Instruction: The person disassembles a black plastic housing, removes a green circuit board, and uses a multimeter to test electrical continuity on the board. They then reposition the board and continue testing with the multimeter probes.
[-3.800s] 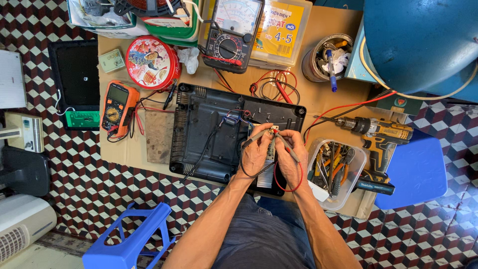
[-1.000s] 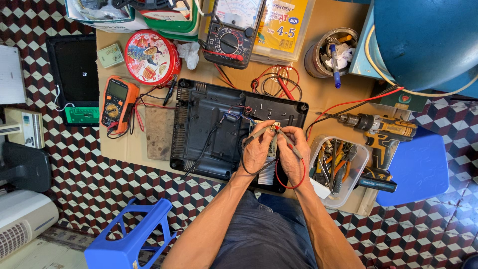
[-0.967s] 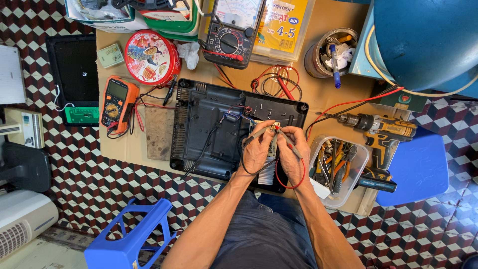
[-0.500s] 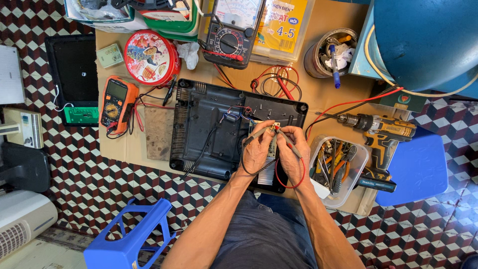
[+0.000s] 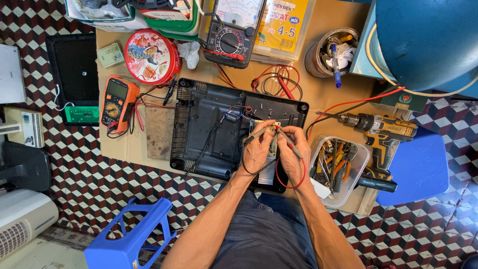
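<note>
A black opened appliance (image 5: 209,124) lies bottom-up on the cardboard-covered table (image 5: 328,99), its circuit board and wires showing. My left hand (image 5: 258,149) grips a black test probe (image 5: 259,132) and my right hand (image 5: 294,152) grips a red test probe (image 5: 288,139). Both probe tips meet at a small part on the board at the appliance's right side. A black lead and a red lead (image 5: 286,183) loop under my wrists.
Orange multimeter (image 5: 117,102) left, analogue meter (image 5: 231,30) at the back, round red tin (image 5: 152,56), cup of pens (image 5: 331,50). A cordless drill (image 5: 381,134) and a clear tool tub (image 5: 338,167) lie right. Blue stools (image 5: 132,239) stand on the tiled floor.
Both hands stay at the same spot on the board with the probes. The view has shifted only slightly.
</note>
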